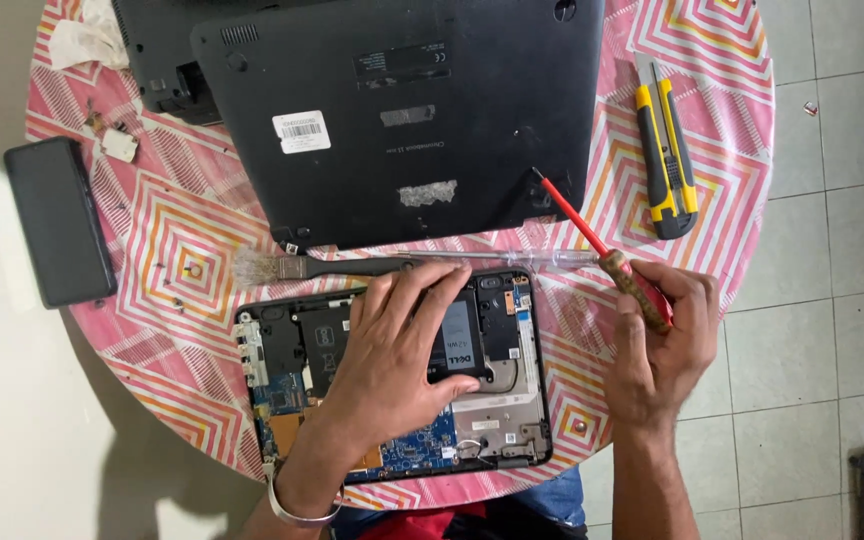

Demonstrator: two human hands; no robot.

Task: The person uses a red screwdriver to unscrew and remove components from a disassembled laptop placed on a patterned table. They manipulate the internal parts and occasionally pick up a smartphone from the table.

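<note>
An opened laptop base [512, 400] lies at the near edge of the round table, its blue circuit board and black battery exposed. My left hand [397, 345] rests flat on the battery area, fingers spread. My right hand [662, 340] grips a red-shafted screwdriver [592, 240] by its handle, the tip pointing up and left over a black laptop bottom cover [402, 110]. A paintbrush [292, 267] and a clear-handled screwdriver [542, 260] lie between the cover and the opened base.
A yellow and black utility knife [667, 150] lies at the right of the patterned pink tablecloth [182, 230]. A black phone [59, 220] sits at the left edge. Another dark laptop part [157, 60], crumpled tissue [82, 40] and small loose bits lie at the back left. Tiled floor to the right.
</note>
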